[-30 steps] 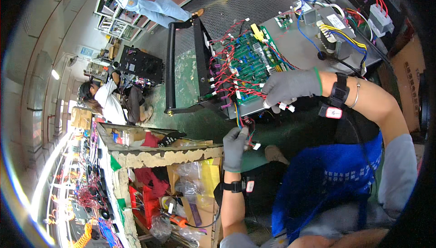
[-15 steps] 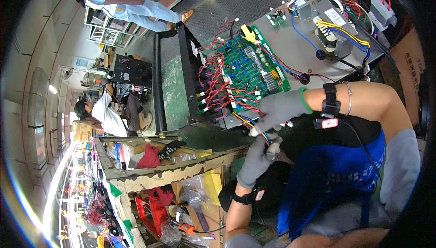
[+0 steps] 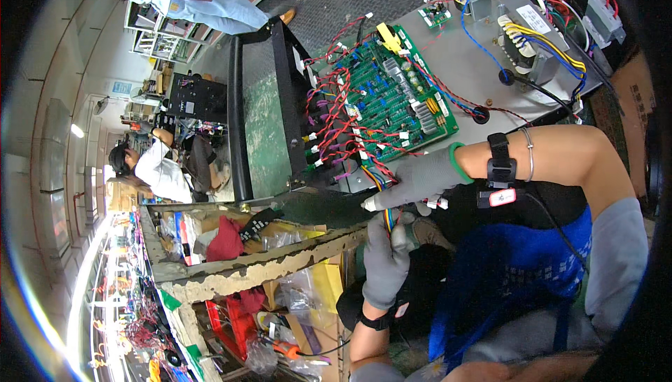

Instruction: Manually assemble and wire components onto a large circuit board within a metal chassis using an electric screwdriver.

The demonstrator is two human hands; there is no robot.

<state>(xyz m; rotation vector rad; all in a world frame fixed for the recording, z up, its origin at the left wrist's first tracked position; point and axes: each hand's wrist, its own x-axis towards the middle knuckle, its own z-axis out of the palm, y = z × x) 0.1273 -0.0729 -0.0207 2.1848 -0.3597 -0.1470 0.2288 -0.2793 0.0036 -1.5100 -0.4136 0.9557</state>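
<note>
My left hand (image 3: pixel 386 266), in a grey glove, is closed around a bundle of thin multicoloured wires (image 3: pixel 389 221). Just above it, my right hand (image 3: pixel 413 180) reaches across the same wires in a grey glove with a green cuff. Its fingers are pressed together on the bundle and partly hide it. The wires run up towards a green circuit board (image 3: pixel 399 95), which is crowded with small parts and red and purple leads. Beneath the board lies a grey metal chassis (image 3: pixel 458 67) with a black front panel (image 3: pixel 287 81). A few white connectors (image 3: pixel 439 203) hang by my right fingers.
A worn workbench frame (image 3: pixel 245 273) holds bags, a red bin (image 3: pixel 241 326) and an orange-handled tool (image 3: pixel 285 348). A transformer (image 3: pixel 521 50) and coloured cables sit on the chassis's far right. One person (image 3: pixel 203 8) stands at the upper left; another (image 3: pixel 164 172) sits farther back.
My left hand has moved slightly left along the wires. My right hand has shifted a little up and left, its fingers now stretched straighter across the bundle. The whole view has shifted slightly.
</note>
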